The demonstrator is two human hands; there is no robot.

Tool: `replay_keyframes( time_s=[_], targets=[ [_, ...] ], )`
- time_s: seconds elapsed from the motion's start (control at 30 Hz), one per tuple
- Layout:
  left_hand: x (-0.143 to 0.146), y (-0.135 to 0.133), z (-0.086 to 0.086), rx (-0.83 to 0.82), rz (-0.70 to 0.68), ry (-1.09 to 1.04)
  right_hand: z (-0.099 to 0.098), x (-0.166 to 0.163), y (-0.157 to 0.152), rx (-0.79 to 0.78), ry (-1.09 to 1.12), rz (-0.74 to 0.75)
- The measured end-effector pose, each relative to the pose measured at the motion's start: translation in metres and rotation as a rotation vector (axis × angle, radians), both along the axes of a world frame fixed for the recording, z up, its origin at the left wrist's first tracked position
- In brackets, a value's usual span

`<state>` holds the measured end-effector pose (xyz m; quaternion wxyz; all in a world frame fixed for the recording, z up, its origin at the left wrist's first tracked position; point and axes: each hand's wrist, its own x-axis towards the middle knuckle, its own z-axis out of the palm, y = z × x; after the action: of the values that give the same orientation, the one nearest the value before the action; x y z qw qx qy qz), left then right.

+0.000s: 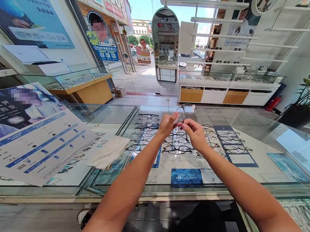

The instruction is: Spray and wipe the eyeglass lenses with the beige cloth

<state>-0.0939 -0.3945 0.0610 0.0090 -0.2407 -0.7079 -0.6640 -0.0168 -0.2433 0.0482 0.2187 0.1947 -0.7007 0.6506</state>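
Observation:
Above the glass display counter [158,185], both hands hold up one pair of thin-framed eyeglasses [183,109]. My left hand [168,124] is closed on the near lens side, with the thumb on top. My right hand [194,130] pinches the lower part of the frame between thumb and fingers. One temple seems to point down below the right fingers, and the fingers cover part of the rims. Beneath the hands, rows of eyeglasses [178,149] lie in the counter. A beige cloth [108,153] rests on the glass to the left of my left forearm.
A large printed price board [42,142] lies at the left of the counter. More eyeglasses [231,139] sit in rows at the right. Beyond stand a tall oval mirror [166,46], another display case [80,81], white wall shelves [223,39] and a potted plant [297,105].

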Motion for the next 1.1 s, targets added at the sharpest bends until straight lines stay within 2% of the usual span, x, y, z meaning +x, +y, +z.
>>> replay_keyframes(
  time_s=[0.2, 0.4, 0.5, 0.63, 0.77, 0.87, 0.93, 1.0, 1.07, 1.1],
  targets=[
    [0.003, 0.000, 0.006, 0.067, -0.043, 0.048, 0.002, -0.005, 0.004, -0.109, -0.059, 0.008],
    [0.003, -0.002, 0.002, -0.137, -0.188, 0.151, 0.007, -0.014, 0.009, -0.285, -0.164, 0.015],
    [0.001, -0.002, -0.002, -0.204, -0.230, 0.128, 0.009, -0.016, 0.011, -0.329, -0.184, 0.012],
    [-0.003, -0.005, -0.001, -0.118, -0.198, 0.069, 0.009, -0.016, 0.012, -0.373, -0.205, 0.029],
    [-0.013, -0.018, 0.006, 0.142, 0.040, 0.036, 0.009, -0.017, 0.015, -0.382, -0.217, 0.055],
    [-0.032, -0.038, 0.010, 0.163, 0.355, 0.087, 0.009, -0.018, 0.017, -0.385, -0.227, 0.053],
    [-0.053, -0.060, 0.009, 0.081, 0.609, 0.114, 0.008, -0.020, 0.019, -0.403, -0.227, 0.048],
    [-0.074, -0.089, 0.006, -0.074, 0.838, 0.114, 0.007, -0.021, 0.020, -0.404, -0.231, 0.056],
    [-0.090, -0.125, -0.001, -0.283, 0.948, 0.074, 0.006, -0.022, 0.020, -0.391, -0.240, 0.065],
    [-0.095, -0.143, -0.005, -0.396, 0.921, 0.048, 0.006, -0.022, 0.020, -0.390, -0.244, 0.068]
  ],
)
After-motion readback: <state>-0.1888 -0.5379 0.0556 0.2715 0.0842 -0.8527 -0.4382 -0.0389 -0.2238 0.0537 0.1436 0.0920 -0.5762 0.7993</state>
